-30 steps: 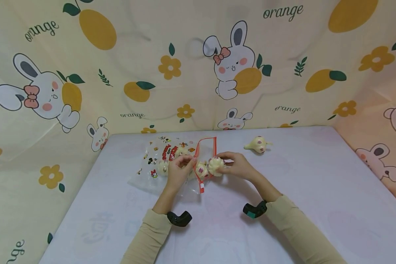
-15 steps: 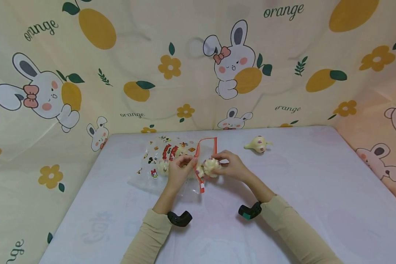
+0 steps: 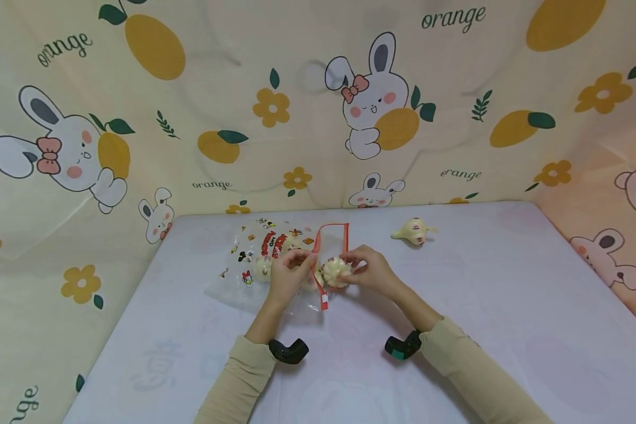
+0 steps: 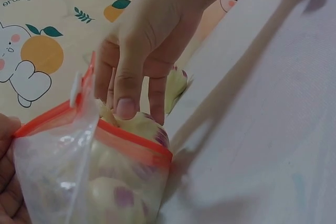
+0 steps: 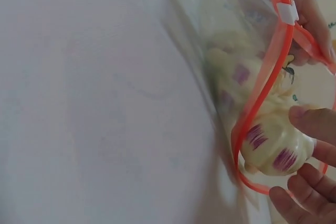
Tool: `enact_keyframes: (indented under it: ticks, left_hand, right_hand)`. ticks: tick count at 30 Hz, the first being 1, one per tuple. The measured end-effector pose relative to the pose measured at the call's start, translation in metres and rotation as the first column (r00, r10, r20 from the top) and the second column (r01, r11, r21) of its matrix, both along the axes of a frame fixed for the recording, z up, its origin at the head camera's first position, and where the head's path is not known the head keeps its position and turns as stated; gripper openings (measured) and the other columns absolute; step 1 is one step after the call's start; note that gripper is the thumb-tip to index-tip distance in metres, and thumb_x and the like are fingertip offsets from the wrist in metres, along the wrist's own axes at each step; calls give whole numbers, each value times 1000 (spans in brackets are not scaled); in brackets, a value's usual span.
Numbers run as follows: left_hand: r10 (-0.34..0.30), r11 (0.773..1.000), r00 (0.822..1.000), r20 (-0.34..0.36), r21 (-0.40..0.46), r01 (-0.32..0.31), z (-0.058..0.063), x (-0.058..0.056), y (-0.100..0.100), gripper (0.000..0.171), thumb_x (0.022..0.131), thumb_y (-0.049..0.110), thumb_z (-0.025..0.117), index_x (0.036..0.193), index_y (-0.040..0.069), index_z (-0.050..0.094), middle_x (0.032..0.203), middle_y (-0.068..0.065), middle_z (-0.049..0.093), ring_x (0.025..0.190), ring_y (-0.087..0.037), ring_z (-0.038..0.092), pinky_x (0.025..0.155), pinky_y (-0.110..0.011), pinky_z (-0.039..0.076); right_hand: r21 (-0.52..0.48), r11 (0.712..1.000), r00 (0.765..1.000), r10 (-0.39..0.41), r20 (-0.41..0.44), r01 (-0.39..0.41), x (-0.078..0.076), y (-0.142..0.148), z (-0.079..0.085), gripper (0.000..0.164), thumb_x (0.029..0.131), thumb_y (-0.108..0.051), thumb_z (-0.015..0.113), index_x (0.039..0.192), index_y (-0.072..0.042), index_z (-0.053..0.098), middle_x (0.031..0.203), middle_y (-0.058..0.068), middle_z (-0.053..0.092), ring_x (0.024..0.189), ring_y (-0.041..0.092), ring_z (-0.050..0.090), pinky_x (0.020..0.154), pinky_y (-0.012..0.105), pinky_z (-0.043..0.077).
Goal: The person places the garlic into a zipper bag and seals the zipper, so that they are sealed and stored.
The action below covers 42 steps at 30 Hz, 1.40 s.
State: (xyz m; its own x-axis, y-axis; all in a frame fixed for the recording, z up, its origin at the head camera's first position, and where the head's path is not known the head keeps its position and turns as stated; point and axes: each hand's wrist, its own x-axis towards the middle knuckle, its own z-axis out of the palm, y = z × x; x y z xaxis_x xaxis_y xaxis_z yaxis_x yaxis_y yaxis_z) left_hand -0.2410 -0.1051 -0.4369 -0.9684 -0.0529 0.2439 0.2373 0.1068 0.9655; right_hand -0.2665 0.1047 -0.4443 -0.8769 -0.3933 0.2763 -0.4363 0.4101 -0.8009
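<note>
A clear slider zip bag (image 3: 233, 297) with a red rim and cartoon prints lies on the table, its mouth facing right. My left hand (image 3: 288, 275) pinches the upper edge of that mouth. Several pale garlic bulbs with purple patches are inside, such as one bulb (image 3: 262, 268) seen through the plastic. At the opening, my right hand (image 3: 372, 271) holds another garlic bulb (image 5: 275, 142) between thumb and fingers, partly within the red rim. The white slider (image 5: 287, 12) sits at one end of the rim. The left fingertips are partly out of frame in the left wrist view.
One more garlic bulb (image 3: 416, 232) lies on the white table (image 3: 509, 282) at the back right. Behind the table hangs a cloth (image 3: 307, 135) printed with rabbits and oranges. Black wrist devices are worn on both forearms.
My right hand has moved left with the garlic bulb, from just outside the bag's mouth into its opening. The left hand keeps its grip on the rim.
</note>
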Motion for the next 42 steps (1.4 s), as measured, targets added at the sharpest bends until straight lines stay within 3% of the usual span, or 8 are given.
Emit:
enact_keyframes:
  ticks: [8,13,15,20,26,31,42]
  left_hand:
    - [7,1000,1000,5,-16,-7,0,0,0,16,88,10,68,95,-5,68,93,-24,67,71,0,57,57,-13,47]
    - [8,1000,1000,26,-13,-8,0,0,0,17,89,9,68,96,-6,67,94,-26,67,65,1,55,51,-15,44]
    - [8,1000,1000,21,-11,-8,1,0,1,17,88,7,68,96,-8,67,95,-28,67,65,2,55,53,-14,45]
    - [8,1000,1000,-1,-13,-8,14,8,3,16,86,2,68,94,-12,66,93,-31,67,69,2,55,65,-11,45]
    - [4,1000,1000,-19,-6,-4,25,16,4,16,86,2,68,93,-12,66,90,-32,66,67,3,54,65,-12,44]
    - [-6,1000,1000,-28,-10,6,25,17,3,16,87,3,68,94,-12,66,91,-33,66,67,3,54,64,-12,43]
    - [-20,1000,1000,-18,-17,20,27,17,2,16,88,4,67,95,-11,66,93,-33,66,69,3,54,63,-11,43]
  right_hand:
    - [-47,999,997,7,77,-4,8,4,0,34,75,1,77,106,9,65,104,26,68,92,35,67,80,35,59]
    - [-72,997,997,37,74,-31,10,3,-3,34,76,2,76,107,10,65,103,28,68,96,40,67,82,37,58]
    - [-66,997,996,52,74,-47,11,2,-4,34,77,2,75,108,10,65,104,28,68,98,40,67,83,38,58]
    - [-27,996,995,89,42,-88,14,-1,-5,29,79,3,72,106,11,66,104,28,68,99,41,67,84,42,58]
    - [47,992,992,121,-24,-119,15,-3,-3,24,81,4,69,104,10,66,102,27,69,97,40,67,82,39,58]
    - [92,989,994,114,1,-113,16,-1,-2,27,84,0,68,109,8,66,107,25,69,102,38,67,84,35,58]
    - [65,996,997,59,41,-61,17,9,1,29,86,-4,68,112,9,64,112,27,68,104,39,66,86,40,58]
